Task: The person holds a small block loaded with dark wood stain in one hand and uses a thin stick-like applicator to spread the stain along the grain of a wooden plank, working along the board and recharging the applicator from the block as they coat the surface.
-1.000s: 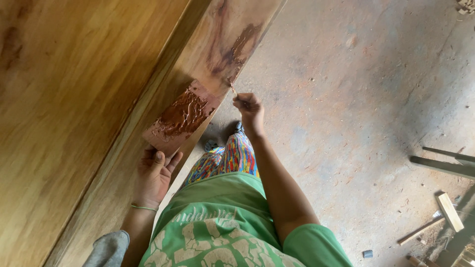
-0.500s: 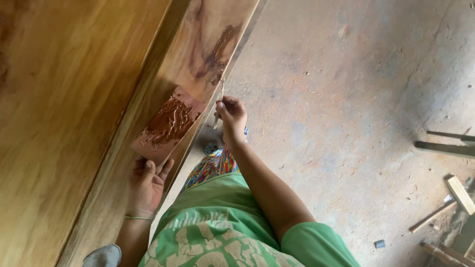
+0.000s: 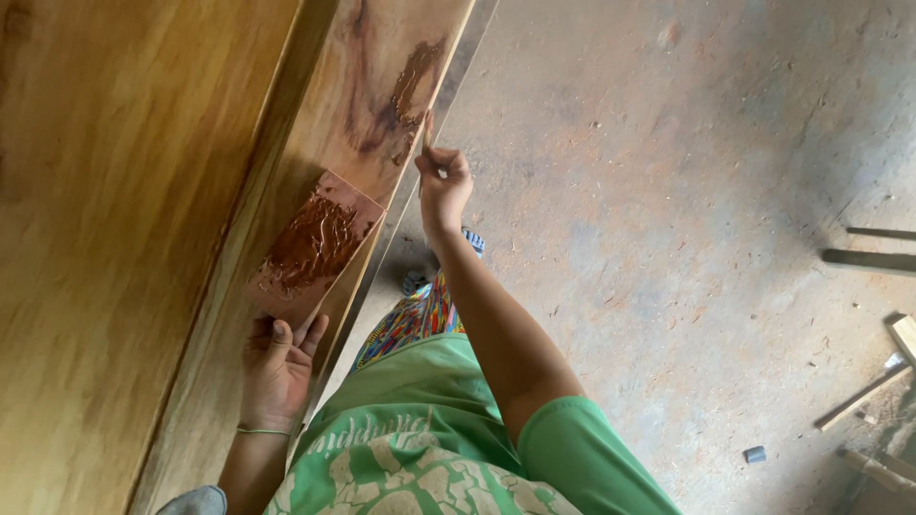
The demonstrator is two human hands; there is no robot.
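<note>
Brown filler paste going onto a wooden door edge, worked by hand.

Left hand [image 3: 277, 367] pinches the near end of the flat rectangular board smeared with red-brown paste [image 3: 315, 243], thumb on top, fingers under; board lies against the long pale wooden door stile [image 3: 382, 86]. Right hand [image 3: 441, 186] is closed around a thin pale blade or stick [image 3: 426, 129], exact tool hard to tell, tip at the stile's edge beside the dark paste patch [image 3: 405, 91]. To do it well: keep the blade flat to the wood, press paste into the grain, scrape off excess along the edge. Farther out: dusty grey concrete floor [image 3: 687, 191], wood offcuts [image 3: 863, 396] and dark bars [image 3: 873, 257] at right, well apart, nothing blocking.
</note>
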